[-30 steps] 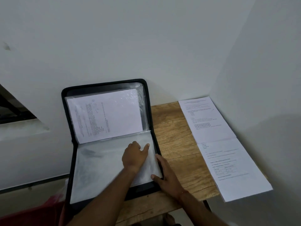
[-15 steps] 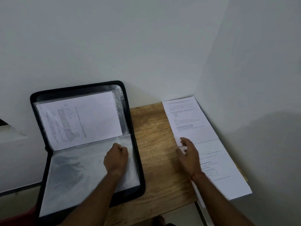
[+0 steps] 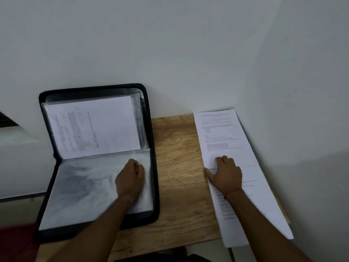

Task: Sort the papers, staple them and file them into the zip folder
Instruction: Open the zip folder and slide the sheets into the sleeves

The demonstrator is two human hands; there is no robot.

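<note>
The black zip folder (image 3: 154,186) lies open on the left of the wooden table (image 3: 177,167), its upper half propped against the wall. A printed sheet (image 3: 105,125) sits in the upper half's clear sleeve. My left hand (image 3: 130,178) rests on the lower plastic sleeve (image 3: 79,190) near its right edge, fingers curled and thumb against them, pinching the plastic. On the right, a printed stack of papers (image 3: 217,133) lies along the wall, with a second stack (image 3: 264,208) below it. My right hand (image 3: 225,174) presses flat on these papers where they meet, thumb at their left edge.
White walls meet in a corner behind the papers. The lower papers overhang the table's front edge. A red surface (image 3: 15,241) shows at the bottom left, beside the folder. Bare wood runs between folder and papers.
My right hand left the folder's right edge and moved across onto the papers. My left hand went from lying flat on the sleeve to curled fingers. The view shifted right.
</note>
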